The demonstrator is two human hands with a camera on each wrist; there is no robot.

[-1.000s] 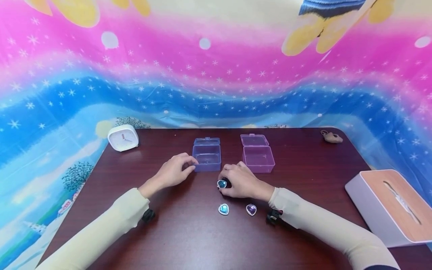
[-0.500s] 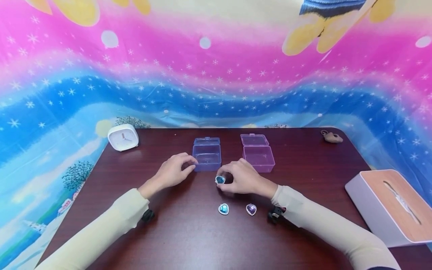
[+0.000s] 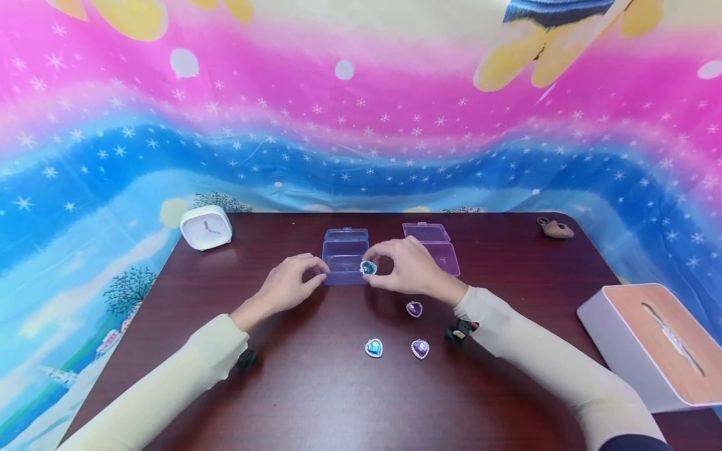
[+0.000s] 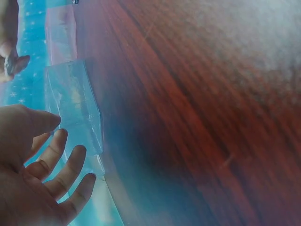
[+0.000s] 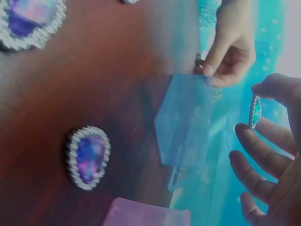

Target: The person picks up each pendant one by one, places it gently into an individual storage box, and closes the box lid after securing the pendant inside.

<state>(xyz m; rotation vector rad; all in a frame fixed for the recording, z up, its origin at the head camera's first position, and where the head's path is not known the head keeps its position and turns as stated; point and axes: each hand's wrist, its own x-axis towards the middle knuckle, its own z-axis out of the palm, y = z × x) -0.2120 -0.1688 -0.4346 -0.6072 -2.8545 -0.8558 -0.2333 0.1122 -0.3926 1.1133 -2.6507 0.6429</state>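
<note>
My right hand [image 3: 414,269] pinches a teal heart-shaped gem [image 3: 369,267] with a sparkly silver rim between thumb and fingertips. In the head view the gem overlaps the front right corner of the clear blue plastic box [image 3: 345,277], whose lid stands open behind it. The right wrist view shows the gem [image 5: 255,113] edge-on, raised over the table. At the box's front left corner, my left hand [image 3: 289,282] holds the wall with thumb and fingertip. A purple heart gem [image 3: 414,309] lies below the right hand; another teal gem [image 3: 374,348] and purple gem [image 3: 420,349] lie nearer.
Right of the blue box stands a pink plastic box [image 3: 447,258], lid open, partly hidden by the right hand. A white clock [image 3: 206,228] sits at the back left, a small brown object [image 3: 556,230] at the back right. A tissue box [image 3: 626,351] occupies the right edge.
My right hand has lifted the teal gem and carried it forward to the blue box's front edge. A purple gem formerly hidden under that hand now shows. The left hand stays put.
</note>
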